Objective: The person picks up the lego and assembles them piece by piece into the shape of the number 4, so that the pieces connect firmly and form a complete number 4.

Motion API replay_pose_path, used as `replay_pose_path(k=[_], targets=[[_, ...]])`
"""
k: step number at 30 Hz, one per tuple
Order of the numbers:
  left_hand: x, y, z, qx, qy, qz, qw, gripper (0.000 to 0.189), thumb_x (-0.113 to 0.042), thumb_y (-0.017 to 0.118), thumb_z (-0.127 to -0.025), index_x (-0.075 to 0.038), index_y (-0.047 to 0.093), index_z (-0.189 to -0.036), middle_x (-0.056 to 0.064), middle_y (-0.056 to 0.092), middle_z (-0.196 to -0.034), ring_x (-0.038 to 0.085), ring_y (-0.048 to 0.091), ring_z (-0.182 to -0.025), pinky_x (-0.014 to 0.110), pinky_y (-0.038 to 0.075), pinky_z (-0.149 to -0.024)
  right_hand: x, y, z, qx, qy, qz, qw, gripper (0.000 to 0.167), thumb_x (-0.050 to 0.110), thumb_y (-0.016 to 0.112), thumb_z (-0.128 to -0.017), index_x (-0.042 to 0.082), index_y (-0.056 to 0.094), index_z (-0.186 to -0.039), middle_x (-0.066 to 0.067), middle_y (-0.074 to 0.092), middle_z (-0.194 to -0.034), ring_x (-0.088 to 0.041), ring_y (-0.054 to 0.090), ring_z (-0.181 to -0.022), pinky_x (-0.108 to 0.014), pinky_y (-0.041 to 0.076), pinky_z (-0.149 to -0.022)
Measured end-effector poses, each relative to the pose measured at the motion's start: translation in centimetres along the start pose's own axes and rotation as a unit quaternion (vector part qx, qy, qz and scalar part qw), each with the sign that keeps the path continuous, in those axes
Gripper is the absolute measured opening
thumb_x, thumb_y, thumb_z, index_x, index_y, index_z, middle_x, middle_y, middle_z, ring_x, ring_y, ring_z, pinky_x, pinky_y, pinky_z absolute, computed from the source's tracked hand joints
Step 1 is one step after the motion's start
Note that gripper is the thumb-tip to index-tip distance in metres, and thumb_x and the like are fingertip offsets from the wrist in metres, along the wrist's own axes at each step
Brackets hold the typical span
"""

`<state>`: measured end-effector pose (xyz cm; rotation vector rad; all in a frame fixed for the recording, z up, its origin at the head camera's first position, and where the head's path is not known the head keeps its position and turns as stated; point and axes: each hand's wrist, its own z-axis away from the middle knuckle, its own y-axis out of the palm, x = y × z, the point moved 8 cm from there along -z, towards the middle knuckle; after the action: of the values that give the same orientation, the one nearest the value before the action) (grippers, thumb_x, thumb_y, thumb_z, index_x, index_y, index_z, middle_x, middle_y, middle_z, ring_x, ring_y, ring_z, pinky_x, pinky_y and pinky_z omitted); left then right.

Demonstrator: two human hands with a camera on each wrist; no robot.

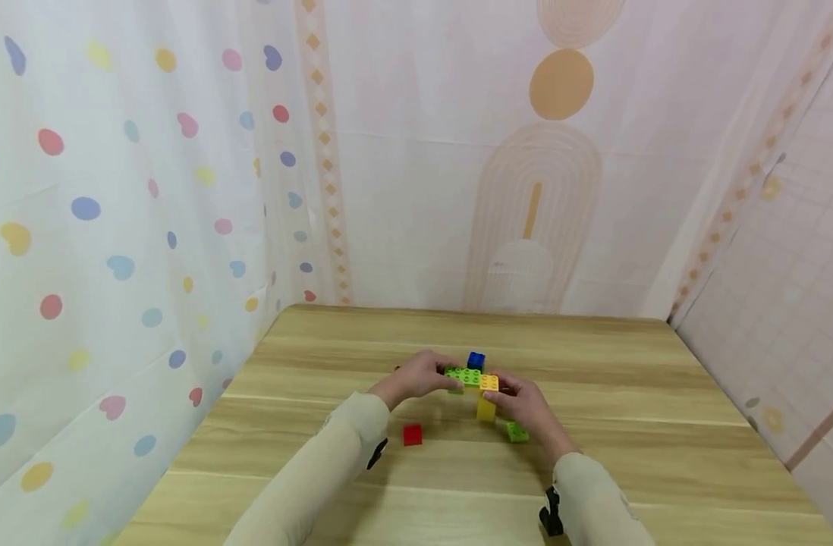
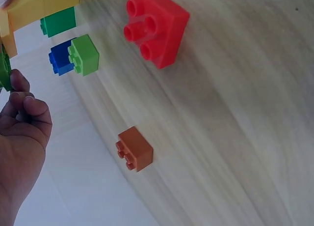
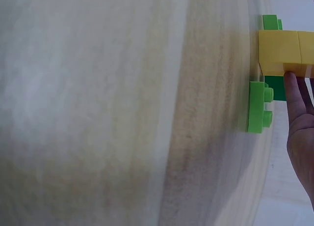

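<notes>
My left hand [image 1: 419,375] pinches a long light green brick [image 1: 467,374] near its left end. The brick's right end meets the top of a tall yellow stack of bricks [image 1: 486,409]. My right hand [image 1: 526,403] grips this stack near its top, thumb in front and fingers behind. In the right wrist view, fingers of the right hand [image 3: 300,127] lie along the yellow bricks [image 3: 279,51]. The left wrist view shows the left hand [image 2: 24,132] with fingertips curled at the green brick's edge [image 2: 5,71].
A red brick [image 1: 413,434] lies in front of the left hand, and a light green brick [image 1: 517,432] below the right. Behind the stack are a blue brick [image 1: 476,359] and a dark green brick [image 2: 60,22]. An orange-brown brick [image 2: 135,149] stands left, near another light green brick [image 2: 86,55].
</notes>
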<state>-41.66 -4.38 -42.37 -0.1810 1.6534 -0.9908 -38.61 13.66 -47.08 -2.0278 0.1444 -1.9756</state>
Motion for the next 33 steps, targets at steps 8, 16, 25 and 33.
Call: replay_pose_path(k=[8,16,25,33], targets=[[0.1,-0.1,0.2,-0.005,0.012,-0.014,0.9998,0.039,-0.033,0.074,-0.091,-0.015,0.069,-0.125,-0.001,0.061,-0.085,0.014,0.051,-0.075,0.029,0.043,-0.065,-0.1,0.4,-0.2,0.013,-0.010,-0.012,0.9998,0.044,0.023,0.071,-0.094,0.007,0.062,-0.134,-0.009,0.065,-0.119,-0.022,0.062,-0.103,-0.039,0.054,-0.086],[0.6,-0.6,0.7,-0.023,0.030,-0.015,0.9992,0.037,-0.034,0.074,-0.091,-0.014,0.070,-0.122,-0.004,0.063,-0.095,0.015,0.056,-0.082,0.031,0.049,-0.071,0.0,0.6,-0.6,0.021,-0.020,-0.011,0.9995,0.042,0.022,0.070,-0.094,0.006,0.063,-0.133,-0.009,0.066,-0.118,-0.021,0.063,-0.101,-0.040,0.055,-0.085],[2.0,-2.7,2.2,-0.057,0.044,-0.018,0.9972,0.034,-0.028,0.074,-0.092,-0.007,0.071,-0.118,0.002,0.065,-0.102,0.016,0.058,-0.090,0.035,0.051,-0.077,-0.1,0.4,-0.5,0.013,-0.012,-0.004,0.9998,0.041,0.020,0.070,-0.094,0.007,0.063,-0.132,-0.009,0.066,-0.116,-0.020,0.063,-0.099,-0.039,0.055,-0.084],[4.7,-3.9,4.3,-0.063,0.030,-0.008,0.9975,0.032,-0.019,0.071,-0.094,-0.002,0.069,-0.120,0.006,0.067,-0.104,0.017,0.060,-0.091,0.037,0.051,-0.079,-0.3,0.1,-0.5,0.017,-0.012,-0.004,0.9998,0.039,0.019,0.070,-0.094,0.006,0.064,-0.131,-0.008,0.066,-0.115,-0.019,0.062,-0.098,-0.037,0.055,-0.084]])
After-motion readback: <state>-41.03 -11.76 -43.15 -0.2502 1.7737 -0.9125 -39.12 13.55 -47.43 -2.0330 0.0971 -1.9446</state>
